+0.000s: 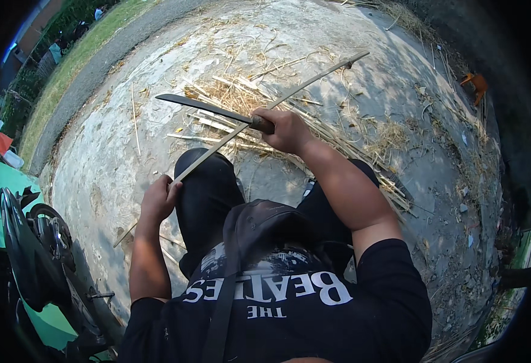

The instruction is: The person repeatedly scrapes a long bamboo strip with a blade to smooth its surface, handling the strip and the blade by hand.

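Observation:
A machete with a dark curved blade (203, 107) and a wooden handle is in my right hand (285, 129), its tip pointing left. The blade crosses a long, thin bamboo strip (217, 147); whether the right fingers also touch the strip I cannot tell. Closed around the strip's lower part, my left hand (158, 196) is beside my left knee. From there the strip slants up to the far right, with a dark node near its far end. Beyond my knees, a pile of split bamboo strips (332, 140) and pale shavings (229, 97) lies on the ground.
A parked motorcycle (35, 242) stands at the left beside a green wall (2, 181). Grey concrete ground (102, 169) carries scattered straw and slivers. A paved path and grass (72, 85) run along the far left. An orange object (474, 86) lies at the far right.

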Tool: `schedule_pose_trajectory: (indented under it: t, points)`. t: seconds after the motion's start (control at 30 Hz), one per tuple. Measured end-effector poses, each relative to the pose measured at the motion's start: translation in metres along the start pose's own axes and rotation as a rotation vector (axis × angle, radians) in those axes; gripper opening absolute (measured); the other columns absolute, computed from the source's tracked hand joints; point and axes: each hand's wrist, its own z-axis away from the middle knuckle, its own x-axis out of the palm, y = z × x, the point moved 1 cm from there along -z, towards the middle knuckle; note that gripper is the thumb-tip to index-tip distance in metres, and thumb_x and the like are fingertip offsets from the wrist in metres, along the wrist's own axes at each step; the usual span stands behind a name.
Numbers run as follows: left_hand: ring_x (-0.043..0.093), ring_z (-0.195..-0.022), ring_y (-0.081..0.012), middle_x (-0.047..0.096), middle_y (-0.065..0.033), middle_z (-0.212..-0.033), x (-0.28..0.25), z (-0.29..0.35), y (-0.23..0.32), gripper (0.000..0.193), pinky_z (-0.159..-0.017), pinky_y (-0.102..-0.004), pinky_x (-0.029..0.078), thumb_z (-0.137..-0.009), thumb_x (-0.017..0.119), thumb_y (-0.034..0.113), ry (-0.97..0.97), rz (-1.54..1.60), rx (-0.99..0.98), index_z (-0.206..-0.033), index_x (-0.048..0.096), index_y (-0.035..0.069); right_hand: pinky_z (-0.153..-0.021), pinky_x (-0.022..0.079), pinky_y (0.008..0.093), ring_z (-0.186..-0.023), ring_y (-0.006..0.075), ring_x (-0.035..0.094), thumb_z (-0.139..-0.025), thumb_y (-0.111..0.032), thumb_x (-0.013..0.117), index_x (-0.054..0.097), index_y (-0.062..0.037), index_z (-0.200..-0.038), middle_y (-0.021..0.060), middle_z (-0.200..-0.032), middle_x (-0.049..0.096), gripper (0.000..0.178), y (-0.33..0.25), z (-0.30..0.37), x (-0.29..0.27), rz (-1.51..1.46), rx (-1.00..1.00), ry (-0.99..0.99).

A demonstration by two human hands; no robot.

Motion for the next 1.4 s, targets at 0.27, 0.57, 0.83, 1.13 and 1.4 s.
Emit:
schedule_pose_trajectory:
  t: [0.27, 0.57, 0.83, 1.13, 1.4]
  points:
    - [0.064, -0.075, -0.0484, 0.065, -0.0250, -0.076, 0.011, 0.011, 0.036, 0.047, -0.065, -0.0554, 0.048, -0.104, 0.055, 0.046, 0.137, 0.024, -0.102, -0.087, 0.061, 0.003, -0.074, 0.059, 0.0459, -0.077, 0.0336, 0.073, -0.078, -0.016, 0.075, 0.057, -0.0185, -0.140, 0.0115, -0.086, 0.074, 0.065, 0.005, 0.007, -0.015, 0.381, 0.055, -0.162]
    - [0.063, -0.077, -0.0503, 0.065, -0.0256, -0.078, 0.010, 0.006, 0.029, 0.050, -0.066, -0.0565, 0.048, -0.106, 0.049, 0.047, 0.112, -0.019, -0.050, -0.084, 0.060, 0.004, -0.077, 0.056, 0.0480, -0.089, 0.0336, 0.072, -0.078, -0.019, 0.073, 0.065, -0.0120, -0.093, 0.0112, -0.088, 0.072, 0.019, -0.009, 0.008, -0.019, 0.424, 0.078, -0.345]
    - [0.064, -0.077, -0.0502, 0.065, -0.0250, -0.077, 0.013, 0.016, 0.014, 0.054, -0.065, -0.0576, 0.047, -0.107, 0.046, 0.050, 0.190, 0.062, -0.048, -0.083, 0.060, 0.004, -0.085, 0.057, 0.0482, -0.099, 0.0344, 0.072, -0.081, -0.023, 0.074, 0.068, -0.0122, -0.103, 0.0138, -0.098, 0.073, 0.025, -0.062, 0.005, -0.011, 0.424, 0.289, -0.421]
    - [0.065, -0.079, -0.0507, 0.067, -0.0262, -0.079, 0.017, 0.018, -0.002, 0.055, -0.068, -0.0602, 0.048, -0.107, 0.043, 0.051, 0.208, 0.110, -0.044, -0.085, 0.061, 0.004, -0.080, 0.057, 0.0488, -0.093, 0.0356, 0.072, -0.079, -0.027, 0.076, 0.069, -0.0105, -0.100, 0.0146, -0.093, 0.074, 0.028, -0.111, -0.002, 0.003, 0.537, 0.208, -0.395]
    - [0.065, -0.075, -0.0502, 0.067, -0.0251, -0.077, 0.024, 0.027, -0.023, 0.054, -0.064, -0.0599, 0.049, -0.107, 0.044, 0.051, 0.283, 0.118, -0.042, -0.083, 0.061, 0.005, -0.088, 0.056, 0.0479, -0.101, 0.0357, 0.071, -0.084, -0.030, 0.073, 0.071, -0.0105, -0.106, 0.0159, -0.100, 0.074, 0.030, -0.130, -0.002, 0.023, 0.536, 0.274, -0.427]
